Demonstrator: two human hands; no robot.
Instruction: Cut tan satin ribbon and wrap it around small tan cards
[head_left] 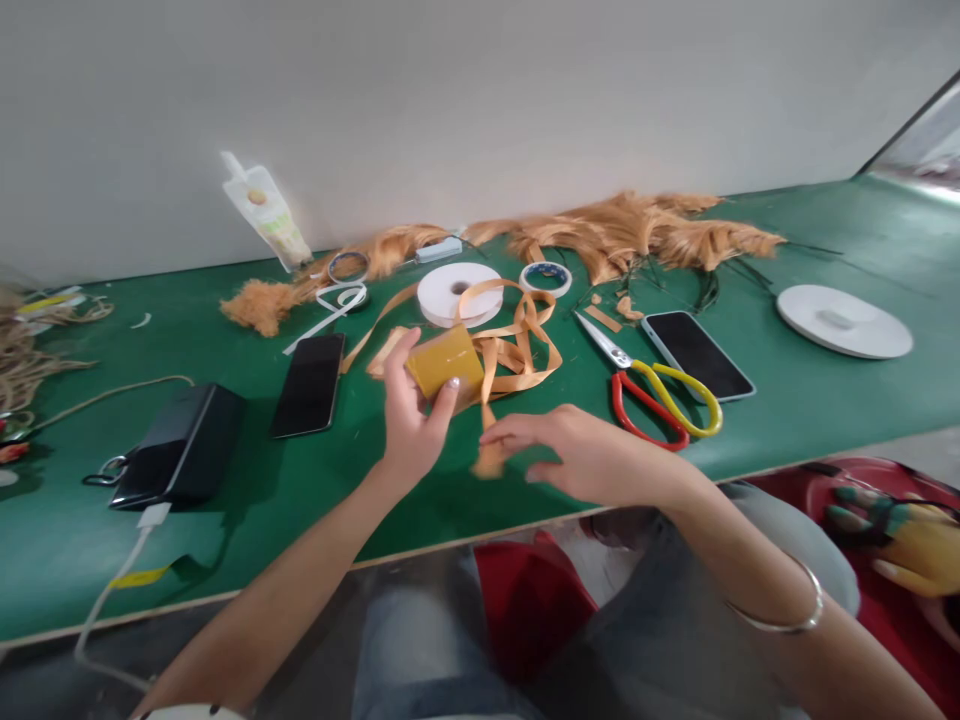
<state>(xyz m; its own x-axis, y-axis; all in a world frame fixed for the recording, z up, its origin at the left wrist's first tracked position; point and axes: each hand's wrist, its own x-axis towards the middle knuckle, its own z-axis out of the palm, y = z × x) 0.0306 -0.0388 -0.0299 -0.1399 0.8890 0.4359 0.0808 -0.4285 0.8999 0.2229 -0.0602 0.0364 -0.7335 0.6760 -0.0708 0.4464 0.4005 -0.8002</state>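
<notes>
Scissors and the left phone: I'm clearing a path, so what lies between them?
In the head view, the left hand holding a yellow roll, and loose orange ribbon.

Green table (787, 400) is showing plain; orange ribbon (517, 345) is glowing beside a mustard-yellow roll (444, 362), a white spool (459, 293), red-and-yellow-handled scissors (660, 395), two black phones and ginger hair along the far edge.
</notes>
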